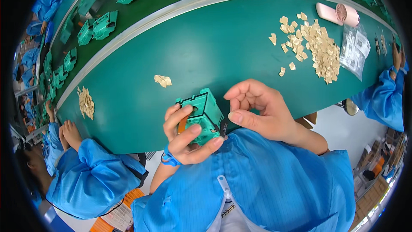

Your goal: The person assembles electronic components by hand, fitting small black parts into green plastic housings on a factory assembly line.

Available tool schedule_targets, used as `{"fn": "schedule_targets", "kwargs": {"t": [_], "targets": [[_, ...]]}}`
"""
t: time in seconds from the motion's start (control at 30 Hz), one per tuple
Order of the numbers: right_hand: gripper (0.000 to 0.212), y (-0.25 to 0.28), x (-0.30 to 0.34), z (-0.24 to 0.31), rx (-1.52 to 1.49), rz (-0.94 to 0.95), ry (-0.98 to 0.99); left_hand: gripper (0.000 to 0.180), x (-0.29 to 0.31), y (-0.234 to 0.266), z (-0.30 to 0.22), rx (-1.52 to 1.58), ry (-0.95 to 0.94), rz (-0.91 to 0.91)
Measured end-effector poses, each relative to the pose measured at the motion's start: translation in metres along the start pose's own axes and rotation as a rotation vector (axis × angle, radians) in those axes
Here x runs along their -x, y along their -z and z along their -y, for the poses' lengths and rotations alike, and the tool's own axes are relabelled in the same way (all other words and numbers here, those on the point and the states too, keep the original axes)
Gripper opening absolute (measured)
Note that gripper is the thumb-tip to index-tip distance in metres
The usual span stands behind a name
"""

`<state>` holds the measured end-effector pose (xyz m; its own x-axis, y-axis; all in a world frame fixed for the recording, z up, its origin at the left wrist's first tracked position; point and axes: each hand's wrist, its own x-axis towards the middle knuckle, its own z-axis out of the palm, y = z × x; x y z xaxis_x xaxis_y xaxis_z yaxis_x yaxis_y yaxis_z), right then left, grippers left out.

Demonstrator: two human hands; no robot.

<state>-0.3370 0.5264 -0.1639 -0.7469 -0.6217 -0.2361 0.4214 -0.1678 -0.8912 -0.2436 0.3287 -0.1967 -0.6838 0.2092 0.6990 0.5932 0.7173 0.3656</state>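
Observation:
My left hand [184,139] is closed around a green plastic housing [199,122], a boxy part with black edging, tilted in front of my chest. An orange ribbon cable [183,124] shows on it between my fingers. A small black strip [224,127] sticks out at its right side. My right hand [262,111] hovers just right of the housing, its fingers loosely curled. A gap shows between its thumb and forefinger, with nothing visible in it. On my left wrist is a blue band [170,158].
Small tan pieces lie in a big pile [324,53] at right, a small cluster [162,80] beyond my left hand and a pile [86,103] at far left. A pink handheld fan [346,15] and plastic bag [355,51] lie right. Co-workers' sleeves [92,176] flank me. Beyond the rail [171,10] sit more housings.

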Motion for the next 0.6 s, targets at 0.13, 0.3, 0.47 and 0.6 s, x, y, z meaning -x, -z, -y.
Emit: {"fn": "schedule_targets", "kwargs": {"t": [0.13, 0.3, 0.47, 0.6], "targets": [[0.017, 0.0091, 0.0021, 0.0075, 0.229, 0.203, -0.075, 0.039, 0.0015, -0.0022, -0.0015, -0.006, 0.0, -0.003], [0.014, 0.0077, 0.002, 0.002, 0.231, 0.179, 0.009, 0.039, 0.0012, -0.0042, -0.0003, 0.008, -0.008, -0.025], [0.011, 0.007, 0.0021, 0.0072, 0.211, 0.152, 0.007, 0.044, 0.002, -0.0034, 0.0019, -0.042, -0.015, -0.007], [0.012, 0.0073, 0.0024, 0.0013, 0.0, 0.177, -0.128, 0.048, 0.002, -0.0052, 0.0006, -0.06, -0.003, -0.01]]}}
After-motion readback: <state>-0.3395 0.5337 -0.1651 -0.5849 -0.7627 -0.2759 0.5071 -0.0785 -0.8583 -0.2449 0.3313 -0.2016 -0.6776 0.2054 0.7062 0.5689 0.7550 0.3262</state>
